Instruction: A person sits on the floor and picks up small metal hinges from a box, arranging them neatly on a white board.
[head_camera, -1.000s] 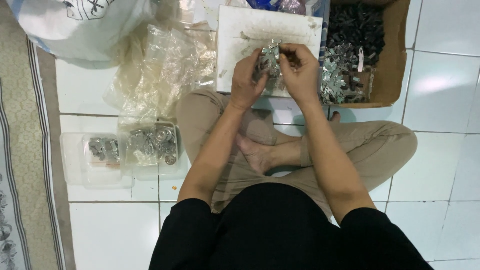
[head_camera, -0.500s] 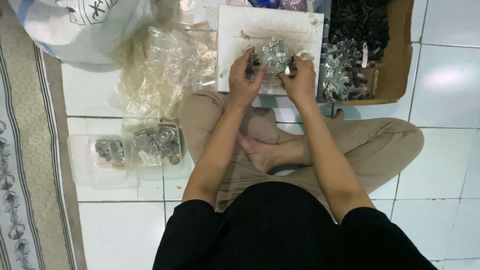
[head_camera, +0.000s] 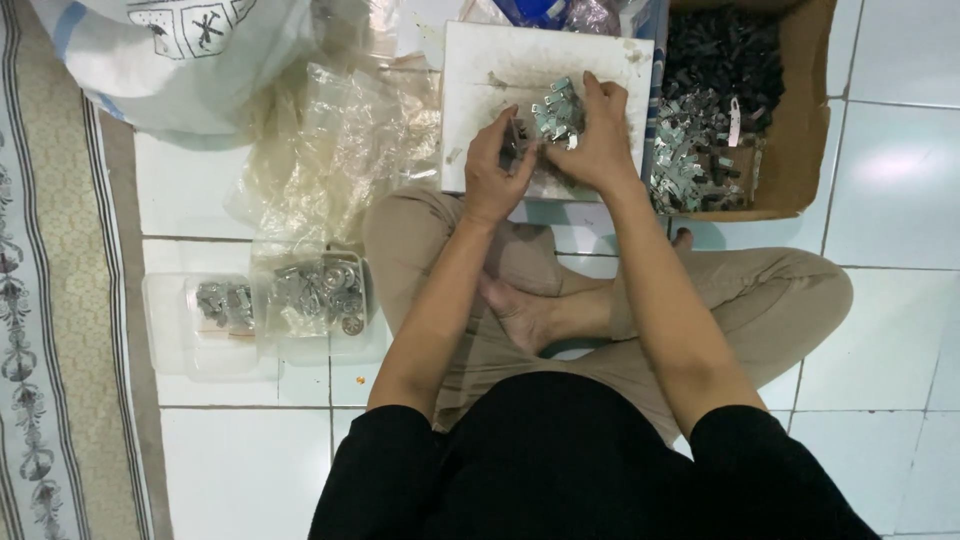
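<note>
Sitting cross-legged on the white tile floor (head_camera: 880, 330), we have two hands at work over one white board (head_camera: 480, 70) that lies just past our knees. The left hand (head_camera: 497, 170) is curled, its fingertips pinched on a small dark piece at the board's near edge. The right hand (head_camera: 597, 140) is closed over a bunch of small metal clips (head_camera: 556, 108), shiny silver and bent, heaped on the board's middle; how many there are we cannot tell.

One brown cardboard box (head_camera: 800, 120) stands just right of the board, holding dark pieces at the back and silver clips in front. Left of our knee lie two clear plastic trays (head_camera: 170, 320) side by side, with silver parts in them. Crumpled clear plastic bags (head_camera: 330, 150) lie beyond them, and one big white sack (head_camera: 170, 60) with a dark square mark fills the upper left. A patterned rug (head_camera: 50, 300) runs along the left edge.
</note>
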